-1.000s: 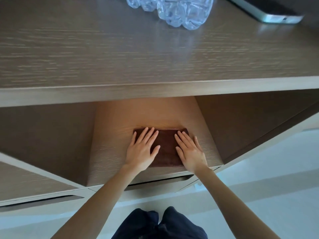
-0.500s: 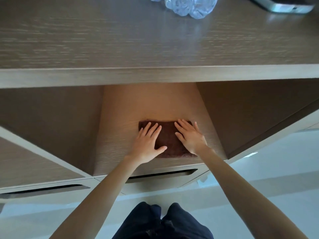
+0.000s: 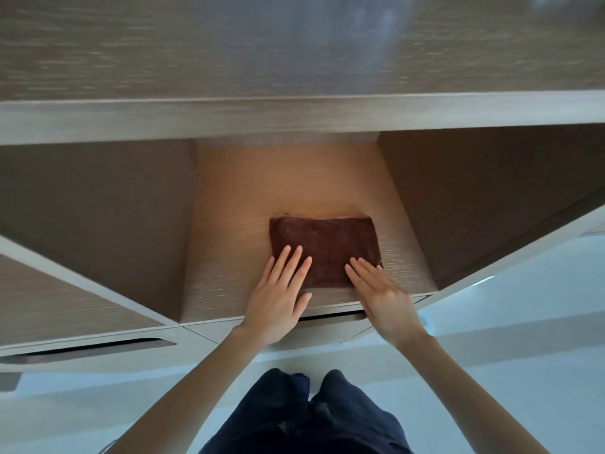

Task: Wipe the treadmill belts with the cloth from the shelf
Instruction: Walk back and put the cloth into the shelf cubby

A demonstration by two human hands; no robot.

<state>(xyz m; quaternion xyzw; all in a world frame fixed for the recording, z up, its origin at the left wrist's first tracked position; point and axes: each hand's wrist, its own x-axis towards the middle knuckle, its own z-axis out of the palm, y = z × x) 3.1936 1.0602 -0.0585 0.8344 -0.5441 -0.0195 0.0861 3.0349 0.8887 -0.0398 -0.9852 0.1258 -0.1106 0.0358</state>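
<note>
Presently the task stands at its opening step, by my judgement.

Item under inspection: the cloth [image 3: 324,244], dark brown, folded into a flat rectangle. It lies on the shelf [image 3: 229,257] inside the open middle compartment, at the centre of the frame, with its near edge close to the shelf's front lip. It is not lifted, and I see no corner raised.

My left grip [image 3: 278,299] is released. Its fingers [image 3: 296,260] are straight and slightly spread, the tips resting on the cloth's lower left corner, the palm over bare shelf and the front edge. My right grip [image 3: 381,291] is likewise released, fingers straight and close together, laid flat on the lower right corner. Neither grip curls round the cloth or pinches it; both merely rest on it.

Done: the cloth is found and under both grips. Left, as I judge it: take hold of the cloth, draw it off the shelf, carry it to the treadmill and wipe the belts. No treadmill or belt shows anywhere in the frame, so I can report nothing on their condition.

Surroundings: the counter [image 3: 294,60] runs across the upper third of the frame, wood-grained and blurred. A pale glint at its upper right edge is too cut off to identify. My dark trousers [image 3: 311,417] sit at bottom centre, with pale floor [image 3: 507,339] to the lower right.

Markings: no brand, label or writing can be read on the cloth, the shelf or the counter. Wood grain is the only pattern present.
</note>
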